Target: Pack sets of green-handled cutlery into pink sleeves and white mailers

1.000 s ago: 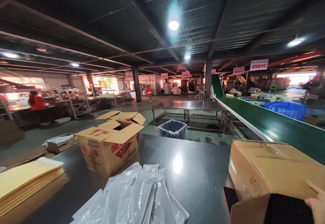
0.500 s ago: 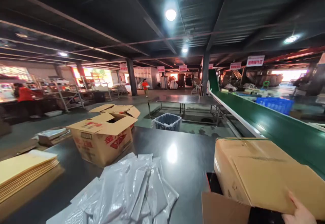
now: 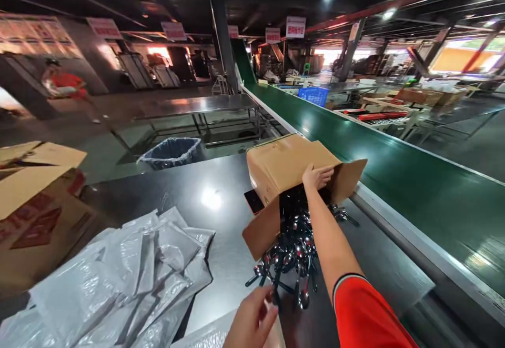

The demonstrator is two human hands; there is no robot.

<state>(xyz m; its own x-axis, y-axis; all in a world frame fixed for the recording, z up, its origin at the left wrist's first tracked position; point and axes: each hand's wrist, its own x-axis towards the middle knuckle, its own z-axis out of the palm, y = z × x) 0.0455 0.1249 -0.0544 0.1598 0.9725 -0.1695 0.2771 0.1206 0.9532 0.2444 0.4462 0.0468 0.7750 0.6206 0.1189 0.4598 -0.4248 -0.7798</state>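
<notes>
A cardboard box (image 3: 288,163) lies on its side on the metal table, its open end facing me. Shiny spoons (image 3: 290,258), several with dark handles, spill from it in a heap. My right hand (image 3: 317,177) rests on the upper edge of the box, fingers stretched out over the cardboard. Low in the view, my left hand (image 3: 254,316) is at the near side of the heap with fingers curled. A small dark piece shows at its fingertips, too blurred to name. A pile of pale plastic mailers (image 3: 134,269) lies on the left.
Along the right runs a green conveyor belt (image 3: 379,179). Another open carton (image 3: 43,216) stands at the left. A lined bin (image 3: 171,153) is beyond the table's far edge. A dark flat thing (image 3: 253,201) lies beside the box. A person in red (image 3: 67,82) is far left.
My view has swung right and down, bringing the spoons and my left hand into sight. My right hand is still at the box, now over its upper edge.
</notes>
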